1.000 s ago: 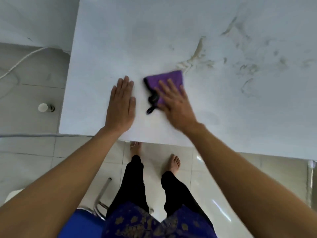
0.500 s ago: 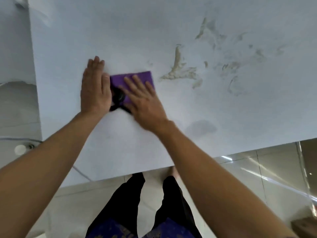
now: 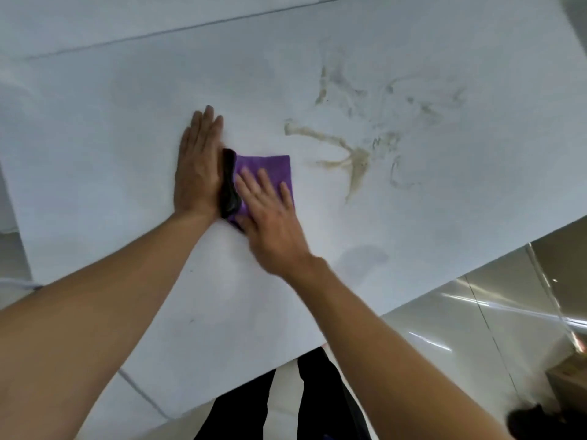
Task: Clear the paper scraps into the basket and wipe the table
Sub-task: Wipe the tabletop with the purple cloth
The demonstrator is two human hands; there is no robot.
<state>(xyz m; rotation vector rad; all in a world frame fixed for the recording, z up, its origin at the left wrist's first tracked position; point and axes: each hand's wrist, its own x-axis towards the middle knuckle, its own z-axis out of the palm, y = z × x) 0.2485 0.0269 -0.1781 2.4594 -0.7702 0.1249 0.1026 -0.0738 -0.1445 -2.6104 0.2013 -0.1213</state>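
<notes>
A folded purple cloth with a black edge lies on the white table. My right hand presses flat on the cloth with straight, spread fingers. My left hand rests flat on the table just left of the cloth, its edge touching the black part. Brownish smears mark the table right of the cloth. No paper scraps or basket are in view.
The table's near edge runs diagonally from lower left up to the right. Beyond it is glossy tiled floor, with my legs in black trousers below. A dark object sits on the floor at the bottom right.
My right hand slid the cloth leftward until it met my left hand. Both hands stay together on the table while the view shifts.
</notes>
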